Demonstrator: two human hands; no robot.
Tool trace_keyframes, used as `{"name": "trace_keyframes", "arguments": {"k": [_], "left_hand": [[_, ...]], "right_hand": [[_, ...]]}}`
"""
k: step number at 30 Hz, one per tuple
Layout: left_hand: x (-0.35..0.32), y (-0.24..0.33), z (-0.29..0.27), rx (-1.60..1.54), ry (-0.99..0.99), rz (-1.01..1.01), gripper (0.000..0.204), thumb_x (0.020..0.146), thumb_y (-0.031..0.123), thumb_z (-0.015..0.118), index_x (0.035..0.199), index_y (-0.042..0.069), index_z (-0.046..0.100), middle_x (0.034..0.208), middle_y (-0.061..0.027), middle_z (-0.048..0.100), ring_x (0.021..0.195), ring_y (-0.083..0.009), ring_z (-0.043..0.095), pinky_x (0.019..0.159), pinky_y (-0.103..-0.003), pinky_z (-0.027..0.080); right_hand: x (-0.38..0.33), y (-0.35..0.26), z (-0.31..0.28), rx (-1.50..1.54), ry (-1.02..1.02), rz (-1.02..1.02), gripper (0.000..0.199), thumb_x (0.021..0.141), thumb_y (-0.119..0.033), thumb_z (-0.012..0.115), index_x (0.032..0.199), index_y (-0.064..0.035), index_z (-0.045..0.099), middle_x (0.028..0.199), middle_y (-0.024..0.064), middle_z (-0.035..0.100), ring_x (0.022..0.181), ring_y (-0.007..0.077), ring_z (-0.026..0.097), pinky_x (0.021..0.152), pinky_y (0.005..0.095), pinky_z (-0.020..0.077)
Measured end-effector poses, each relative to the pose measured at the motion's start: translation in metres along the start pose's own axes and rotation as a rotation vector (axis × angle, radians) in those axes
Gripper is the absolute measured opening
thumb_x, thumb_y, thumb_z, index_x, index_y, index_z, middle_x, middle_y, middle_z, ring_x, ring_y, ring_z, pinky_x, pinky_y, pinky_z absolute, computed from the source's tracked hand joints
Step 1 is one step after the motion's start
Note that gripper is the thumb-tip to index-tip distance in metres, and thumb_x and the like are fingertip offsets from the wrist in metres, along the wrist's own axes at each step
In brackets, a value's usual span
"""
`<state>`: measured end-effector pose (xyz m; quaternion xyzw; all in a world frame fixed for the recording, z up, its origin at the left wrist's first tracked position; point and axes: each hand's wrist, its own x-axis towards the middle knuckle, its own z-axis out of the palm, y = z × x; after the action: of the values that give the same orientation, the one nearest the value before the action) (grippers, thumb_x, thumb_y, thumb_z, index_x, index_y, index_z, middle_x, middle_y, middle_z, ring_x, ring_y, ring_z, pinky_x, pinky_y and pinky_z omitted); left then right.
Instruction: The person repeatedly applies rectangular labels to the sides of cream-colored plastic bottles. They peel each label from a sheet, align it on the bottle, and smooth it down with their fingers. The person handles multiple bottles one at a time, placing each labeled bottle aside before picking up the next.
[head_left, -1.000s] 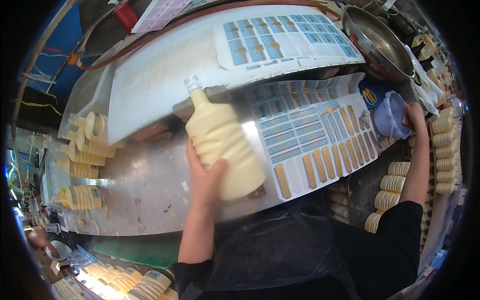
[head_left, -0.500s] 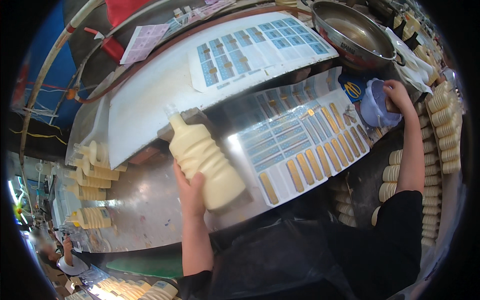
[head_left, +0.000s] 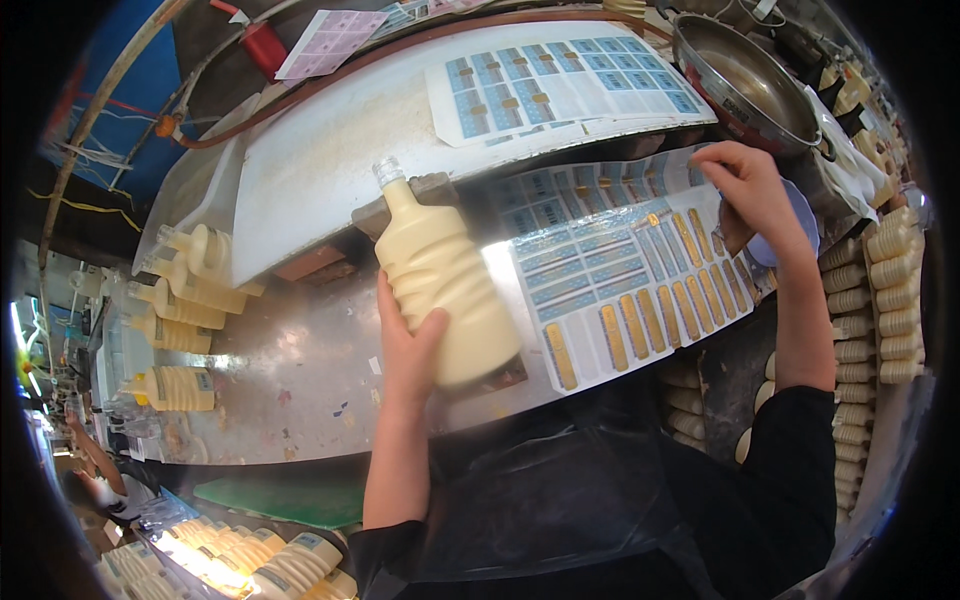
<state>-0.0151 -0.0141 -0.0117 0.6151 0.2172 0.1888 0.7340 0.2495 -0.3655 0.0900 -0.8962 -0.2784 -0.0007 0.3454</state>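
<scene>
On the shiny metal table (head_left: 300, 370), the left hand (head_left: 405, 345) is wrapped round the lower body of a cream-coloured plastic bottle (head_left: 440, 280), fingers curled along its ribbed side. The bottle lies tilted, its uncapped neck pointing up and away from the person, its base hanging just over the near edge of the table. Just right of the bottle, touching its side, a big sheet of stickers (head_left: 620, 290) is spread flat, with blue rectangles in rows and long yellow strips toward the near edge.

The right hand (head_left: 745, 190) rests on the far right corner of that sheet, fingers bent down onto the paper as if pinching at a sticker; whether it has one lifted I cannot tell.

Beyond the bottle, a second sticker sheet (head_left: 560, 95) lies on a pale slanted board (head_left: 330, 180). Far right of the bottle, past the right hand, sits a steel bowl (head_left: 745, 85). Well to the left of the bottle, several more cream bottles (head_left: 185, 300) lie in a cluster at the table's edge. To the right of the sheet, rows of stacked bottles (head_left: 880, 310) run along the side.
</scene>
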Motion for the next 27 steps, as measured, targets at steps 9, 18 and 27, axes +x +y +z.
{"name": "trace_keyframes", "arguments": {"k": [9, 18, 27], "left_hand": [[-0.002, -0.011, -0.003, 0.032, 0.027, 0.016, 0.098, 0.082, 0.017, 0.068, 0.163, 0.001, 0.016, 0.153, -0.0202, 0.041, 0.135, -0.0305, 0.049, 0.114, -0.041, 0.039], [0.0, -0.015, -0.003, 0.036, 0.023, 0.061, 0.097, 0.084, 0.022, 0.066, 0.163, -0.001, 0.015, 0.157, -0.0185, 0.038, 0.14, -0.0298, 0.045, 0.116, -0.041, 0.038], [0.002, -0.009, -0.001, -0.008, 0.003, 0.048, 0.096, 0.083, 0.022, 0.066, 0.162, -0.001, 0.017, 0.154, -0.0185, 0.041, 0.138, -0.0302, 0.048, 0.113, -0.042, 0.042]], "right_hand": [[-0.027, 0.004, 0.031, -0.041, -0.08, 0.14, 0.019, 0.094, -0.011, 0.067, 0.102, 0.0039, 0.074, 0.082, 0.0095, 0.074, 0.076, 0.0111, 0.067, 0.07, 0.0278, 0.0533], [-0.06, 0.051, 0.035, -0.054, -0.06, 0.276, 0.025, 0.09, -0.022, 0.069, 0.102, -0.0021, 0.076, 0.089, 0.017, 0.075, 0.081, 0.0293, 0.072, 0.075, 0.0367, 0.0552], [-0.053, 0.042, 0.066, -0.128, -0.109, 0.189, 0.025, 0.09, -0.019, 0.069, 0.108, -0.0032, 0.076, 0.093, 0.017, 0.075, 0.084, 0.0304, 0.073, 0.078, 0.0385, 0.0554]]}}
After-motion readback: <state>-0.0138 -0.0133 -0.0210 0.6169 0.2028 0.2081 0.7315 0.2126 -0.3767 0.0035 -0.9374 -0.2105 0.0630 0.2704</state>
